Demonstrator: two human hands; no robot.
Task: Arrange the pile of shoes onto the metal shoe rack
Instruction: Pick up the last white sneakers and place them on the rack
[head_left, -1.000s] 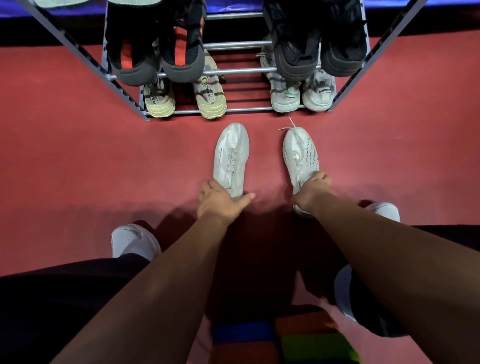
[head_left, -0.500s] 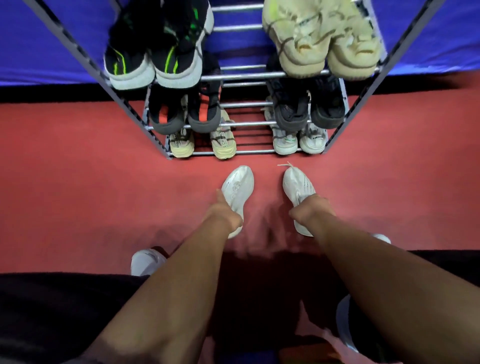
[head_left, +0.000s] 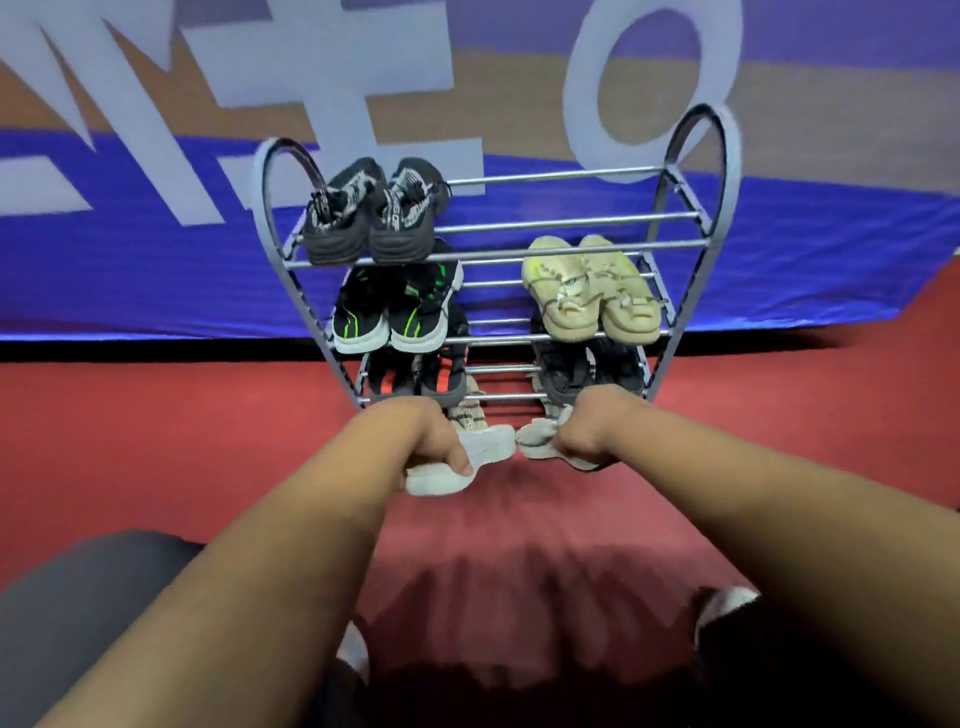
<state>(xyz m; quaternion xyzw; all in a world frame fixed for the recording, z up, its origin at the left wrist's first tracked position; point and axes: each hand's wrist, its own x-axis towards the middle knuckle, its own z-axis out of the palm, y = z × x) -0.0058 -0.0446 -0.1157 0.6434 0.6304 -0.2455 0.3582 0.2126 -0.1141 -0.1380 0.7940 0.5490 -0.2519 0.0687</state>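
A metal shoe rack (head_left: 550, 253) stands against the blue banner with several tiers. Its top tier carries a black patterned pair (head_left: 371, 218) on the left, and the right side of that tier is bare. Below sit a black-and-green pair (head_left: 395, 312) and a beige pair (head_left: 589, 288), with darker pairs lower down. My left hand (head_left: 426, 434) grips a white sneaker (head_left: 462, 462) lifted off the red floor. My right hand (head_left: 589, 423) grips the other white sneaker (head_left: 537, 441) beside it. Both shoes hang in front of the rack's lowest tiers.
Red carpet (head_left: 156, 441) spreads around the rack. A blue banner (head_left: 156, 249) with large pale letters hangs behind it. My dark-clothed knees (head_left: 78, 597) and white shoe tips (head_left: 727, 603) show at the bottom.
Both hands have closed on the white sneakers and lifted them off the floor toward the rack. My view has tilted up, so the whole rack shows.
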